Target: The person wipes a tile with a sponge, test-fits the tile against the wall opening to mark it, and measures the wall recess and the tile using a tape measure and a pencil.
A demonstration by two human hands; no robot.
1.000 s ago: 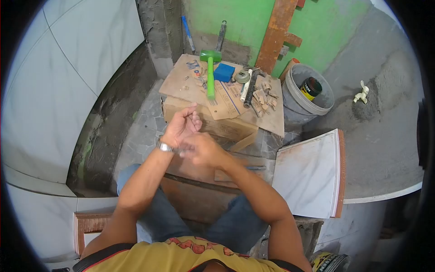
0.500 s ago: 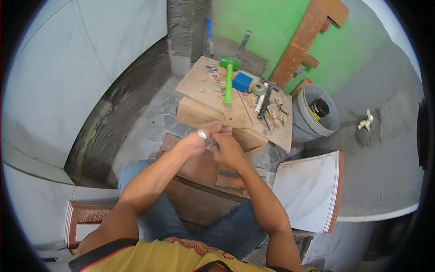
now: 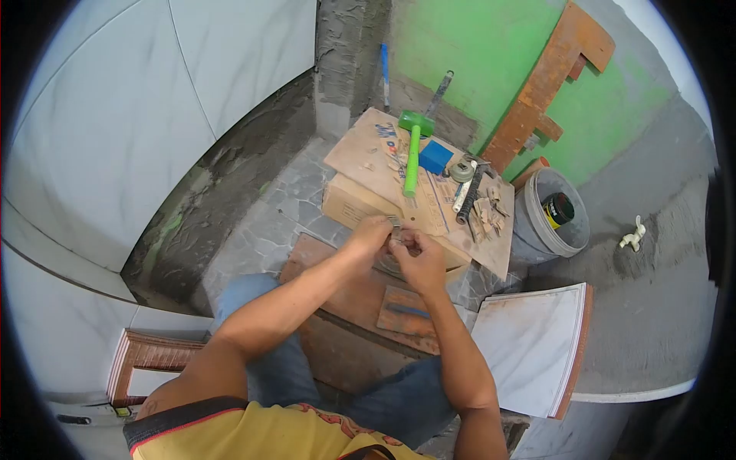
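Note:
My left hand (image 3: 371, 233) and my right hand (image 3: 421, 261) meet in front of the cardboard box (image 3: 355, 204), fingers closed. Between their fingertips is a silver metal band, which looks like a wristwatch (image 3: 395, 222); fingers cover part of it. My left wrist shows bare. Just beyond, a board (image 3: 353, 156) lies on the box, bearing a green mallet (image 3: 412, 157), a blue block (image 3: 435, 156), a tape roll (image 3: 461, 171), a black-handled tool (image 3: 470, 201) and scattered wooden wedges (image 3: 489, 212).
A bucket (image 3: 529, 207) with a dark jar (image 3: 559, 208) stands right of the box. Marbled tiles (image 3: 529, 345) lean at my right, below a wall tap (image 3: 632, 234). A trowel (image 3: 406, 312) lies between my knees. A notched wooden piece (image 3: 537, 92) leans against the green wall.
The silver wristwatch has come off my left wrist and is now between both hands' fingers. My left hand has turned from stretched fingers to a closed grip. The view has shifted slightly.

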